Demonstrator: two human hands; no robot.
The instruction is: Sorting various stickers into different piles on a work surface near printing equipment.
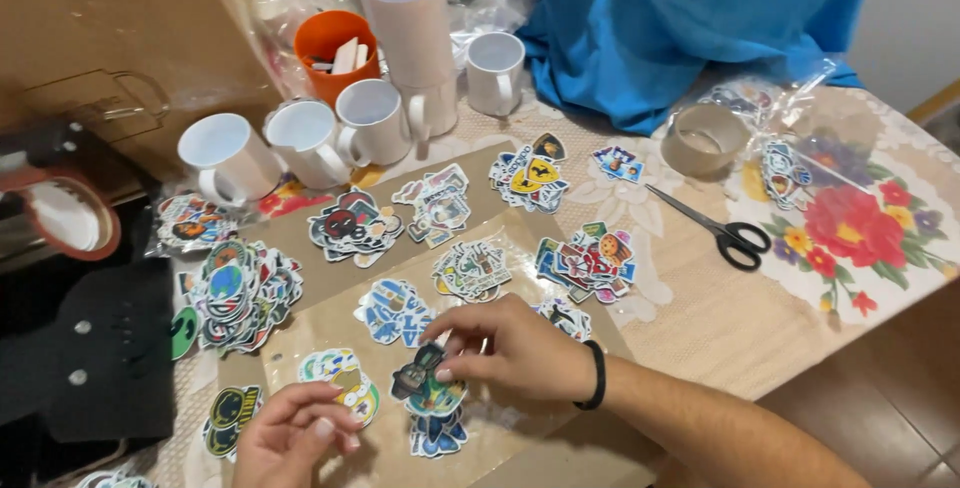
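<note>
Right hand (515,348) pinches dark cut-out paper sticker (418,376) atop small sticker pile, directly under its fingertips; left hand (290,433), loosely curled, empty, lies just left, farther off.

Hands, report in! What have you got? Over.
Right hand pinching a dark sticker. Left hand on a green sticker pile. More piles close around; nothing blocking.

We see stickers (labels of a sort) heaped in small multicoloured piles (238,293) across a clear plastic sheet (330,323) on the table. A yellow-and-black pile (530,174) lies near the white mugs, a red-and-blue one (588,260) left of the scissors. Clear bags of stickers (785,170) sit at right; a brown cardboard box (110,38) stands top left.
</note>
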